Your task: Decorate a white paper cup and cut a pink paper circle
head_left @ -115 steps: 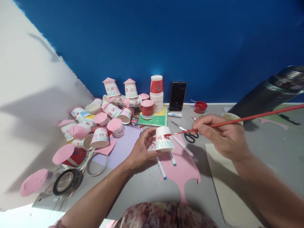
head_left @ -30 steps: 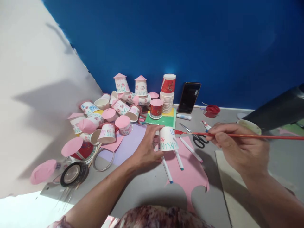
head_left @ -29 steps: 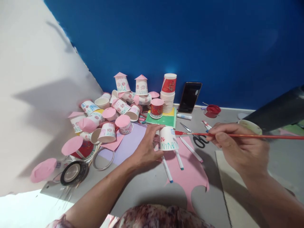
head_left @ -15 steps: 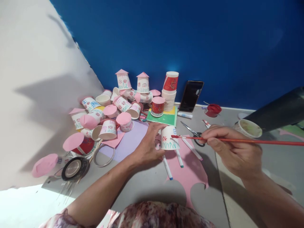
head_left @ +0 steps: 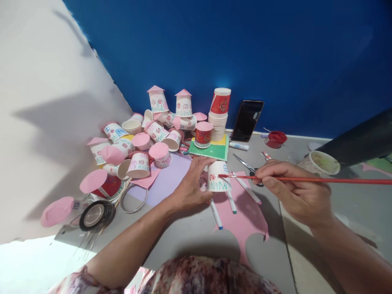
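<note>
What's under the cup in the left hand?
Below the cup in the left hand, you can see pink paper and parts of two white pens. The cup and hand cover the pens' upper ends, and the cup's inside is hidden.

We see a matt paper cup (head_left: 218,182), a glossy brush handle (head_left: 324,180), shiny metal scissors (head_left: 244,164), smooth paper sheet (head_left: 246,214) and glossy phone (head_left: 247,121).
</note>
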A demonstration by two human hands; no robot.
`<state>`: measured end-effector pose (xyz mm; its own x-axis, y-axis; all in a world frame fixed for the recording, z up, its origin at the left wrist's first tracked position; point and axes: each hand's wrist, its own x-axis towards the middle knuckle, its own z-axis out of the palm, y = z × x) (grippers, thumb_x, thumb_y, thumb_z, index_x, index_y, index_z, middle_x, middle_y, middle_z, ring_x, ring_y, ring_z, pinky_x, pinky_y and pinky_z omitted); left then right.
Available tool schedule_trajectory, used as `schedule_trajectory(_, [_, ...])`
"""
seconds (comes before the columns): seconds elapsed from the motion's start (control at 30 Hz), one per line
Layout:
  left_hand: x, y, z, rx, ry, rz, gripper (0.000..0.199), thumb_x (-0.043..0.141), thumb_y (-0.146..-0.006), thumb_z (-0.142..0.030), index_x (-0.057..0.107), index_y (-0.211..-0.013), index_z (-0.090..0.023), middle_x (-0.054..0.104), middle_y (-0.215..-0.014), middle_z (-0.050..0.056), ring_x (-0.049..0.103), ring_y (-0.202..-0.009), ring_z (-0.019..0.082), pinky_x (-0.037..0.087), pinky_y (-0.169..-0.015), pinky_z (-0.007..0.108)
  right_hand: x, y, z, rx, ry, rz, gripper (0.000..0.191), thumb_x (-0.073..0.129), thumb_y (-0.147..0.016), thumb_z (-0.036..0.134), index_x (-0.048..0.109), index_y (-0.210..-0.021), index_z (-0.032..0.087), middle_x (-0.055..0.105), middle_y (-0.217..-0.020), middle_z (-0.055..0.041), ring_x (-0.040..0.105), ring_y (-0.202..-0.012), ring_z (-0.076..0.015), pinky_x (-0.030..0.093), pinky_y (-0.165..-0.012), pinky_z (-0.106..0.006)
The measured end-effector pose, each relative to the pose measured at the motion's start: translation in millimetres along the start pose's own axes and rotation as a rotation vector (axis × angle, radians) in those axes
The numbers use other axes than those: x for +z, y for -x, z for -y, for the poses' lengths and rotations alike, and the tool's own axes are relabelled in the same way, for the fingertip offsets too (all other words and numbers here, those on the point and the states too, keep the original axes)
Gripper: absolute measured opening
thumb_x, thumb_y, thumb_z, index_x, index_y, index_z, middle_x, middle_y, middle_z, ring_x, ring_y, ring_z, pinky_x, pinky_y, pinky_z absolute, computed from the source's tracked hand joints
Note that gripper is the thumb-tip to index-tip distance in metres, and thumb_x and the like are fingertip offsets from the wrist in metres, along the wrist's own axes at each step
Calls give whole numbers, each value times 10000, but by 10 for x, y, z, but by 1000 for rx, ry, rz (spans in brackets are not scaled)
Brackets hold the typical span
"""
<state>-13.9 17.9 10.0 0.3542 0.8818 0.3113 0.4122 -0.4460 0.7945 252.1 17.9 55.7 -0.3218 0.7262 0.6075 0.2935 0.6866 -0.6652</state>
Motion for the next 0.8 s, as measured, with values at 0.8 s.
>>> schedule_trajectory(0.8, [6, 17, -36, -63, 4, 23, 791, 797, -690, -105, 535, -1417, -270, 564, -1422, 107, 528, -1357, 324, 559, -1065, 469, -2, -5, 16, 43, -6, -18, 180, 657, -1036, 337, 721, -888, 258, 747, -777, -23, 706, -682, -187, 544, -595, -295])
